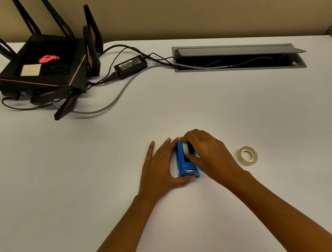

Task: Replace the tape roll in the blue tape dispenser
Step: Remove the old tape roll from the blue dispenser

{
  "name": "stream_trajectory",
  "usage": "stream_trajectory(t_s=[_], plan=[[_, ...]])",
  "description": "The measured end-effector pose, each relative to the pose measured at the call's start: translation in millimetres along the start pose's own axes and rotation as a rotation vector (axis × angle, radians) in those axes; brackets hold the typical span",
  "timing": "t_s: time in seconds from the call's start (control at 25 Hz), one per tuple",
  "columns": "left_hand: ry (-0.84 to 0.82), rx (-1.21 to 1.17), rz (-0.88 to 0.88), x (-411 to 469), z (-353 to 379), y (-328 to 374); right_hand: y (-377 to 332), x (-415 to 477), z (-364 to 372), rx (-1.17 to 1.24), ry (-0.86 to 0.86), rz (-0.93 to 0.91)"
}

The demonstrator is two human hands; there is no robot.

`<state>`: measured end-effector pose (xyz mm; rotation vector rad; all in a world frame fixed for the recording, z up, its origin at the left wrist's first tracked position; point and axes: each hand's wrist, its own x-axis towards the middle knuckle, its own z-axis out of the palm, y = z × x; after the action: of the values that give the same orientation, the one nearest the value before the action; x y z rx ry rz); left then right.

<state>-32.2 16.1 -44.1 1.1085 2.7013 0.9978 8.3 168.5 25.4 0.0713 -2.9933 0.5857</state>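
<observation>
The blue tape dispenser [184, 166] stands on the white desk in front of me, its cutter end toward me. My left hand [160, 169] lies flat against its left side, thumb hooked around the near end. My right hand [207, 152] reaches over from the right, fingertips pinched on the whitish tape roll [185, 147] seated in the dispenser's slot. A second tape roll [248, 155], pale and translucent, lies flat on the desk to the right of my right hand.
A black router [45, 65] with tall antennas sits at the far left, with a power adapter [130, 65] and cables trailing to an open cable hatch [240, 57] at the far right. A beige partition closes off the back.
</observation>
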Motion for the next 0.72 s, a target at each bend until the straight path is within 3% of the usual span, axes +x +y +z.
stream_trajectory(t_s=[0.72], plan=[[-0.093, 0.046, -0.046, 1, -3, 2, 6, -4, -27, 0.159, 0.144, 0.058]])
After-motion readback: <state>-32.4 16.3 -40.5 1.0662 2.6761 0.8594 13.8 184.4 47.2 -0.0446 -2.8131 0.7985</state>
